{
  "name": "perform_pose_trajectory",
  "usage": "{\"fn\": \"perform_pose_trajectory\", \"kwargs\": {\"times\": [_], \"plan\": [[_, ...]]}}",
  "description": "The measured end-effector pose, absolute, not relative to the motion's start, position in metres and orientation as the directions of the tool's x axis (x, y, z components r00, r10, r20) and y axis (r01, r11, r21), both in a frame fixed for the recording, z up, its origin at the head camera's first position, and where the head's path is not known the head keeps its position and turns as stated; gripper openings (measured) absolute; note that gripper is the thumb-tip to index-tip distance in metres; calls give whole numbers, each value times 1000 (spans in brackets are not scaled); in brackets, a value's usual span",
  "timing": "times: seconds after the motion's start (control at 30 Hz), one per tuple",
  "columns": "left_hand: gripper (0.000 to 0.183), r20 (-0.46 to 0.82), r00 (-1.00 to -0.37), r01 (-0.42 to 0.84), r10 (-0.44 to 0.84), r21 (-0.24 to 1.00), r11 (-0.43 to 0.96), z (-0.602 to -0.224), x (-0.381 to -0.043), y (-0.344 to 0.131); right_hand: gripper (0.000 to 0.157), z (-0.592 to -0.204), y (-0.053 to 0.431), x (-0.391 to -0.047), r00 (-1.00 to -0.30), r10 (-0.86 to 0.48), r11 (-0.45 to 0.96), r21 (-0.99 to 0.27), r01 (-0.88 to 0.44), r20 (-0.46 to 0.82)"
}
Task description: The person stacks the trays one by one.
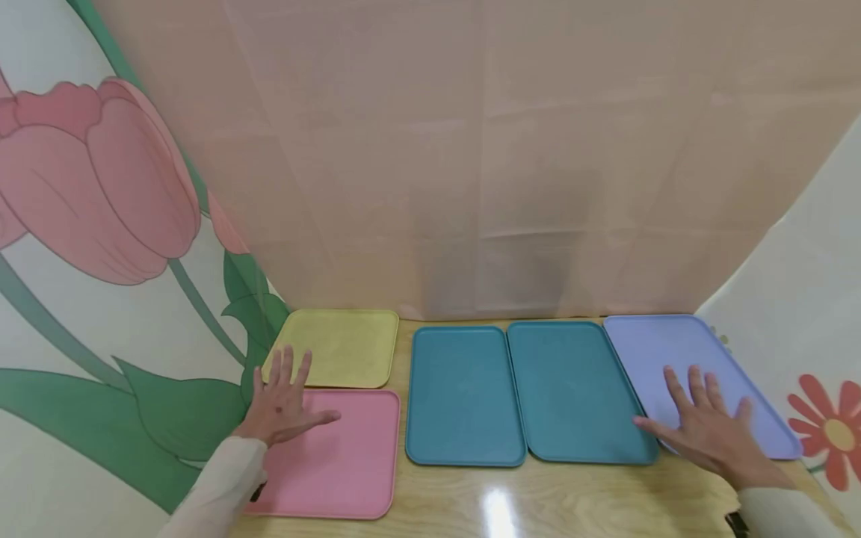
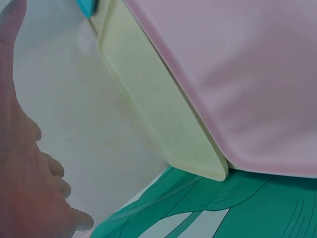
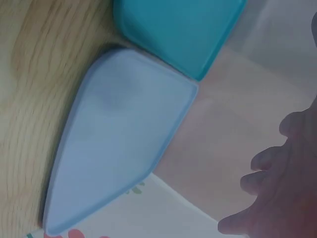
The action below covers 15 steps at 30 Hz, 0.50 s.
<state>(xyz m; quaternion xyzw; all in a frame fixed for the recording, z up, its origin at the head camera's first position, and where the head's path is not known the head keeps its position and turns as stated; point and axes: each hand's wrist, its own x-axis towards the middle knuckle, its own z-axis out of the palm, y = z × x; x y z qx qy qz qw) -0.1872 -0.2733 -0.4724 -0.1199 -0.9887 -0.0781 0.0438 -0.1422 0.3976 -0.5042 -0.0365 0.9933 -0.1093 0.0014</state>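
Observation:
My left hand (image 1: 282,407) hovers with spread fingers over the pink tray (image 1: 343,463), its fingertips overlapping the yellow tray (image 1: 343,347) in the head view. Nothing is in its grasp. On the other side my right hand (image 1: 713,426), fingers also spread and holding nothing, is above the lavender tray (image 1: 666,344). Between the hands lie two teal trays, a left one (image 1: 464,396) and a right one (image 1: 578,392), side by side. The left wrist view shows the left hand (image 2: 29,163) apart from the trays; the right wrist view shows the right hand (image 3: 287,173) likewise.
The trays lie on a light wood table (image 1: 444,501). Behind it hangs a creased beige sheet (image 1: 484,164). A wall with a painted pink tulip (image 1: 101,179) borders the left side, and a white wall with a red flower (image 1: 834,430) the right.

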Motion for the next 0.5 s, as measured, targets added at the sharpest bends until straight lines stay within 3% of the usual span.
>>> {"fn": "perform_pose_trajectory", "kwargs": {"times": [0.13,0.33,0.5], "plan": [[122,87,-966,252,242,133,958,-476,-189,-269,105,-506,390,-143,-997,-83,972,-220,-82,2],[120,103,-962,256,253,17,967,-484,-191,-263,105,-509,381,-144,-997,-83,971,-224,-82,6],[120,103,-963,258,251,65,964,-489,-191,-258,106,-513,379,-144,-997,-74,972,-225,-71,-3]]}}
